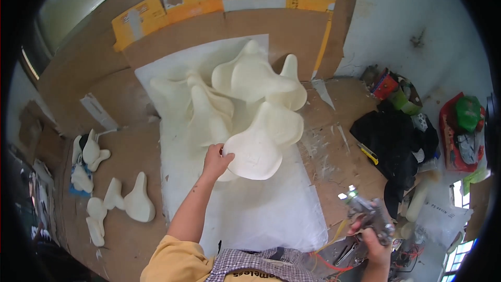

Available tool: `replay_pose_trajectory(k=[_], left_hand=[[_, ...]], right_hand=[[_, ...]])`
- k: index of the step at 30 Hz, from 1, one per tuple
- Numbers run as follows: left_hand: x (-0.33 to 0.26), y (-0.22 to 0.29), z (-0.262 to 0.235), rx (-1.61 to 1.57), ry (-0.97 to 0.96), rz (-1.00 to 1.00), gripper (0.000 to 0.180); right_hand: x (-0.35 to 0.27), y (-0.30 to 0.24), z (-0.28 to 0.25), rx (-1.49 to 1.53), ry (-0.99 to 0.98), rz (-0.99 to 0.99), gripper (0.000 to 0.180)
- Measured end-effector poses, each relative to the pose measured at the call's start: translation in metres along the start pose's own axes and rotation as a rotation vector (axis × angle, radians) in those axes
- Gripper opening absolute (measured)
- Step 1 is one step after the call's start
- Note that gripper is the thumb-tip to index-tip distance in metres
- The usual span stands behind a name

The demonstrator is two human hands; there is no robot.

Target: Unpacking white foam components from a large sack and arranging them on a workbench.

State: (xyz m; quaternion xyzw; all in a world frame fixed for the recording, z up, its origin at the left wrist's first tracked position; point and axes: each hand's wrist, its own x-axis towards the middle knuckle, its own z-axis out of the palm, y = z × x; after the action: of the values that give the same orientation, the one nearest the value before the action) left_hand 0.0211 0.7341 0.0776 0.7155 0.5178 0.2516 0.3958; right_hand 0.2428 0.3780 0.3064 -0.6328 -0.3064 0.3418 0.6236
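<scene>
My left hand [216, 162] grips the left edge of a pale saddle-shaped foam pad [255, 151], its fingers partly hidden behind the rim. Broad end toward me, that pad overlaps another cream pad [288, 128]. Behind them lie several more cream pads [250, 75], heaped on a white sheet [245, 214]. To the right, my right hand [377, 248] is wrapped round a metal spray gun [371, 216], somewhat blurred, held over the table's right side. A yellow hose [338, 231] runs near the gun.
Brown cardboard [122, 245] covers the table and back wall. Several smaller cream pads [140, 198] lie at the left. A black cloth [383, 136] with a yellow utility knife [368, 154] lies right; beyond it stands a red container [453, 146]. Pliers [348, 252] and wires lie near me.
</scene>
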Motion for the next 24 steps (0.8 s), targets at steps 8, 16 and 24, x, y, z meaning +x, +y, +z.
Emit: replay_pose_trajectory(k=[8,16,24], left_hand=[[-0.041,-0.026,-0.010,-0.257,0.156,-0.201,0.045],[-0.108,-0.072,-0.155,-0.918,0.716,-0.204,0.041],[-0.131,-0.116,-0.160,-1.036,0.825,-0.274,0.039]], right_hand=[[-0.016,-0.010,-0.008,-0.192,-0.359,0.090,0.054],[-0.004,-0.010,-0.001,-0.240,-0.349,-0.034,0.069],[0.015,-0.004,0.016,-0.428,-0.544,-0.005,0.051]])
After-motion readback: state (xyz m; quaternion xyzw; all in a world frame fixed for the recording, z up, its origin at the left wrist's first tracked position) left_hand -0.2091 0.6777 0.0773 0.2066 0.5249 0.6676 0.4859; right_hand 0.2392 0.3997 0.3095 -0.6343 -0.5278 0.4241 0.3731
